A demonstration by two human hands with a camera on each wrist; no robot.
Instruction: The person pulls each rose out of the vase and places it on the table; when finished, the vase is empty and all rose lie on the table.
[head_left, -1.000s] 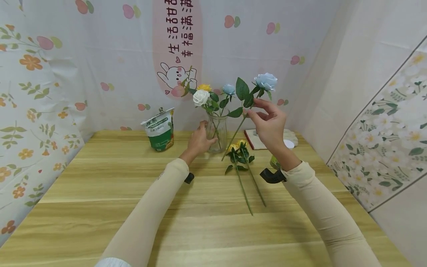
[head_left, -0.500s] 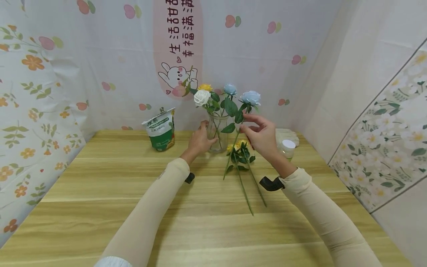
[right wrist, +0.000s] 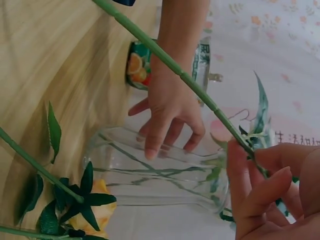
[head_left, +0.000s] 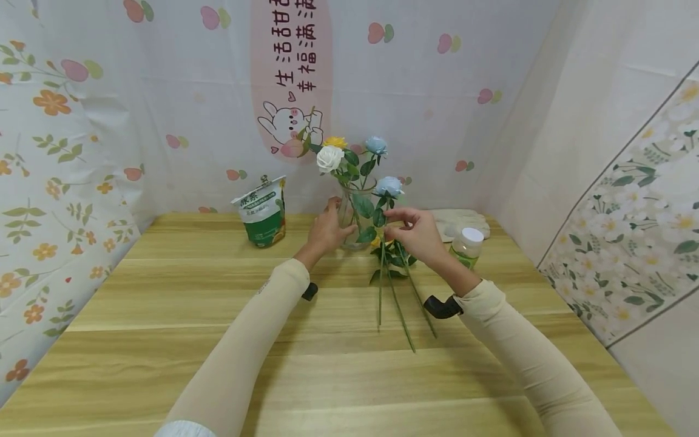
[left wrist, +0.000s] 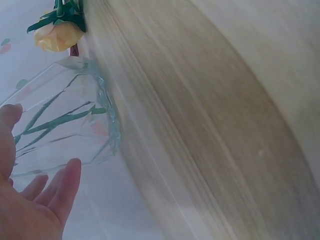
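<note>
A clear glass vase [head_left: 356, 244] stands near the back of the table, holding a white rose [head_left: 330, 159], a yellow rose [head_left: 335, 142] and a pale blue rose [head_left: 375, 145]. My left hand [head_left: 326, 229] grips its left side, thumb and fingers spread around the glass [left wrist: 65, 115]. Just right of the vase, my right hand [head_left: 416, 237] pinches the leafy upper stem of another blue rose [head_left: 389, 186]. That rose is upright, its long green stem [right wrist: 175, 67] hanging down over the table. Yellow roses [right wrist: 95, 210] lie below, partly hidden by the right hand and leaves.
A green and white pouch [head_left: 264, 215] with a clip on top stands left of the vase. On the right are a white-lidded jar [head_left: 468, 247] and pale gloves [head_left: 459, 222]. Two loose stems [head_left: 404, 318] point toward the front. A printed curtain [head_left: 207, 109] hangs behind the table.
My right hand has lowered the blue rose and brought it left, closer to the vase; its stem has swung to nearly vertical. The left hand stays on the vase.
</note>
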